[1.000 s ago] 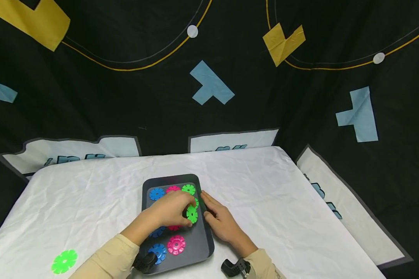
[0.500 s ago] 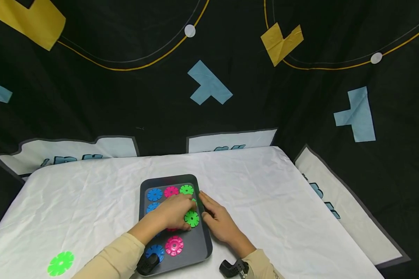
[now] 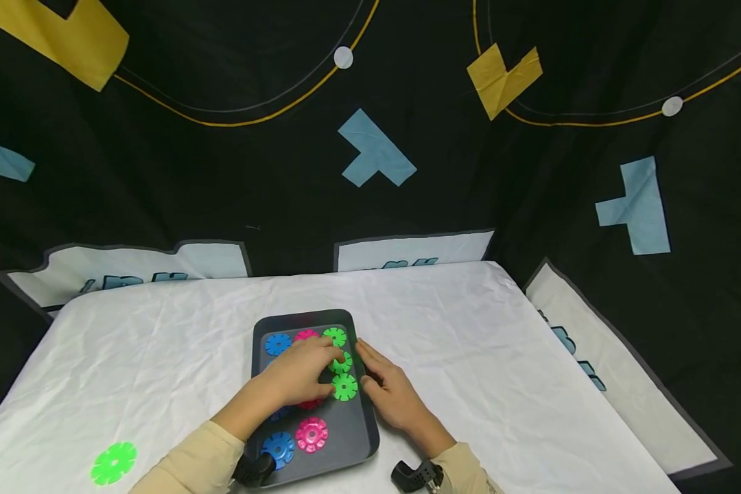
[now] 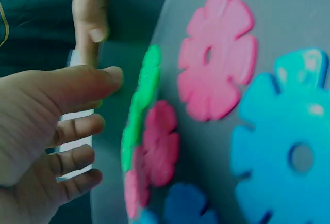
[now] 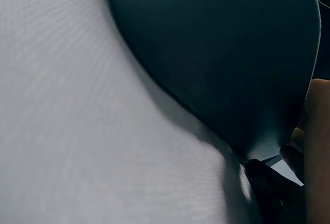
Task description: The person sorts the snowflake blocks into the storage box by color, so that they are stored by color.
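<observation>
A dark grey tray (image 3: 346, 439) lies on the white cloth, holding flower-shaped plastic discs in blue, pink and green columns. Above its middle is my left hand (image 3: 299, 370), fingers loosely bent and holding nothing. Just right of its thumb lies the lowest green disc (image 3: 344, 387), below another green disc (image 3: 341, 362). The left wrist view shows a gap between that hand (image 4: 46, 115) and the green discs (image 4: 148, 77). My right hand (image 3: 395, 398) rests with extended fingers along the tray's right rim. The left hand covers several discs.
A loose green disc (image 3: 114, 463) lies on the cloth left of the tray. A pink disc (image 3: 311, 434) and a blue disc (image 3: 278, 449) sit near the tray's front. Behind the table hangs a black curtain (image 3: 253, 192) with coloured shapes.
The lowest green disc, tilted at my left fingers a second ago, now lies flat in the green column. My left hand has let it go and drawn slightly left. The right hand stays put.
</observation>
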A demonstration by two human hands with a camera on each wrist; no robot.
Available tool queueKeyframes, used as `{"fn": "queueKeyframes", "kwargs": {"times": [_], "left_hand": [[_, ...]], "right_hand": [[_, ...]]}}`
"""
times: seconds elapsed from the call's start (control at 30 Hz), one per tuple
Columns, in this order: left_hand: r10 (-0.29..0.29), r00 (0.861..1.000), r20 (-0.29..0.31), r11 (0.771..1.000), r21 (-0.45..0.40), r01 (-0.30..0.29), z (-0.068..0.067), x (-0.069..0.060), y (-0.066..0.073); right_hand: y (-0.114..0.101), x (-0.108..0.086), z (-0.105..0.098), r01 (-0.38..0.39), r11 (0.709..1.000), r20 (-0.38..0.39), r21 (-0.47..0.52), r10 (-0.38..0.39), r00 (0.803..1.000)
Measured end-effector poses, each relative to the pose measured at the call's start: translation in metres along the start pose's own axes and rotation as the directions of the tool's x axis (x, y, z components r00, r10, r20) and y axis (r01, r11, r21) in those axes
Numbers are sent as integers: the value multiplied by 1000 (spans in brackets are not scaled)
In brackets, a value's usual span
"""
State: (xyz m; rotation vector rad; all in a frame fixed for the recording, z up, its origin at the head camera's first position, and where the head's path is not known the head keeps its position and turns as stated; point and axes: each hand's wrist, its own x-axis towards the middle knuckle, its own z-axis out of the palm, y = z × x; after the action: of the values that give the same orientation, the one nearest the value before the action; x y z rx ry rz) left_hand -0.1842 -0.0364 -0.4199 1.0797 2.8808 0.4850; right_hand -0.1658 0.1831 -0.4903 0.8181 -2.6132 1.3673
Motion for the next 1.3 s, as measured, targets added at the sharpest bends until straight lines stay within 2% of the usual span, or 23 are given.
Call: {"fn": "queueKeyframes", "kwargs": {"times": [0.13, 0.3, 0.47, 0.6, 0.73, 0.87, 1.13, 1.2, 1.3], "left_hand": [[-12, 996, -91, 999, -46, 8, -15, -13, -1], [-54, 978, -203, 997, -66, 41, -35, -34, -3], [-115, 960, -254, 991, -98, 93, -49, -59, -4], [-156, 946, -285, 984, -125, 125, -55, -79, -6], [-250, 923, -292, 963, -173, 206, -57, -103, -10], [-337, 892, -303, 936, -211, 282, -56, -128, -19], [-421, 823, -381, 906, -212, 366, -48, -188, -44], [-436, 812, -389, 900, -211, 382, -45, -204, -50], [-484, 805, -343, 875, -206, 438, -41, -225, -58]], "right_hand": [[0, 0, 1, 3, 1000, -8, -3, -3, 1000], [0, -1, 3, 7, 1000, -13, -1, -7, 1000], [0, -2, 3, 19, 1000, -21, -5, -19, 1000], [-1, -3, 2, 15, 1000, -16, -2, -15, 1000], [-2, -3, 1, 19, 1000, -17, -4, -19, 1000], [0, -3, -1, 43, 999, -38, -14, -44, 998], [1, -3, 1, 52, 999, -44, -13, -53, 998], [0, -2, 2, 55, 998, -44, -8, -56, 997], [0, -1, 4, 61, 998, -41, 2, -61, 997]]}}
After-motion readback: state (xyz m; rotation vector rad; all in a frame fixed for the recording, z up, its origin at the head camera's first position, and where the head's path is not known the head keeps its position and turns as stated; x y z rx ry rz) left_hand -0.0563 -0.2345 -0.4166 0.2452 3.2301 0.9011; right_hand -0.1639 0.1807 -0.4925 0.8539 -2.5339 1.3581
